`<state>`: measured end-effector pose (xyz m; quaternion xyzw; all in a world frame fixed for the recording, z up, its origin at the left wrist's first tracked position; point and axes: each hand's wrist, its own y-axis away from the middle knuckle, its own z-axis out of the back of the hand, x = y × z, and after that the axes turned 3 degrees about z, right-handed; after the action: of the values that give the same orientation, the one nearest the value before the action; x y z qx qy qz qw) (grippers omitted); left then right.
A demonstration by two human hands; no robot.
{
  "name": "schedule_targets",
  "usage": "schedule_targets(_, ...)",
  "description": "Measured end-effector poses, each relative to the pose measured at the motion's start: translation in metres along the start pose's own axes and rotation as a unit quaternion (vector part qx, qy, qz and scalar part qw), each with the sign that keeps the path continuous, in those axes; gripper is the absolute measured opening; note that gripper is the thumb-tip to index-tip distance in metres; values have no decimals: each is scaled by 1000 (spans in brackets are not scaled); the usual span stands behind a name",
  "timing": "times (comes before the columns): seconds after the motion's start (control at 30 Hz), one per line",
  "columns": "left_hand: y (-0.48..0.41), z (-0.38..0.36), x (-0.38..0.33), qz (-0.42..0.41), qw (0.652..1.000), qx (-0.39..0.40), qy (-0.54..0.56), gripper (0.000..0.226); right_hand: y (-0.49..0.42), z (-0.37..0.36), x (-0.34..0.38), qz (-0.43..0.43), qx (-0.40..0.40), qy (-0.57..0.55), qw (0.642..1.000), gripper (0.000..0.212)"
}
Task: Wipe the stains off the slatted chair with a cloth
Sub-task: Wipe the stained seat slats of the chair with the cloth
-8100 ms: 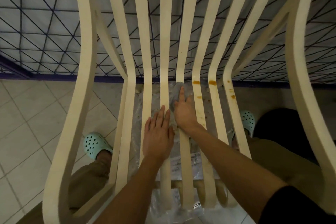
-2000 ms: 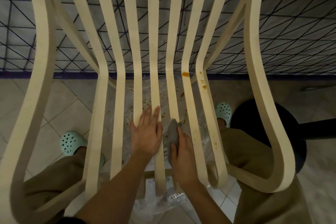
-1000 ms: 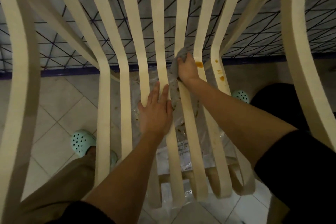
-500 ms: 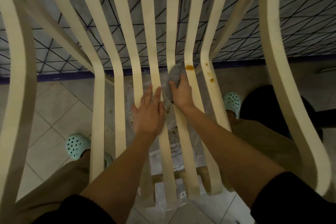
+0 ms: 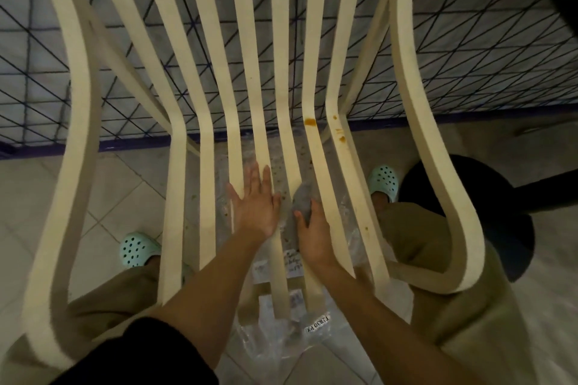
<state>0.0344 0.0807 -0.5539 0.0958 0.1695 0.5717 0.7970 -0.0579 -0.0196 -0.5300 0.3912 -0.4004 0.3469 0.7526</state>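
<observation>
Left hand (image 5: 255,212) flat, fingers straight, pressing on chair (image 5: 175,197) slats. Right hand (image 5: 312,234) fingers curled around grey cloth (image 5: 302,201) on a slat; orange stain (image 5: 310,121) farther up

Your left hand (image 5: 255,208) lies flat, palm down, fingers straight and slightly spread. Just beside its thumb, your right hand (image 5: 313,236) curls round the cloth (image 5: 302,198), which bulges past your fingertips. Both forearms reach forward.

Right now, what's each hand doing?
Left hand: open, flat on the chair slats.
Right hand: gripping the grey cloth.
</observation>
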Motion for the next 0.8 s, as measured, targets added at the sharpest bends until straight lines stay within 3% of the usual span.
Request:
schedule_targets(0.17,41,-3,-7,-6,999,0,42,63,55,6,-17,-17,21,-25,999,34)
schedule_targets(0.37,90,-6,0,-16,993,17,113,68,109,0,-27,-58,65,-1,996,45)
schedule_targets(0.53,118,-15,9,-36,990,19,136,63,120,20,-23,-39,88,64,993,22)
schedule_targets(0.63,121,-14,8,-31,991,16,133,64,124,41,-15,-6,108,105,989,25)
schedule_targets(0.8,121,-11,6,-10,989,16,147,67,117,83,8,24,45,111,993,39)
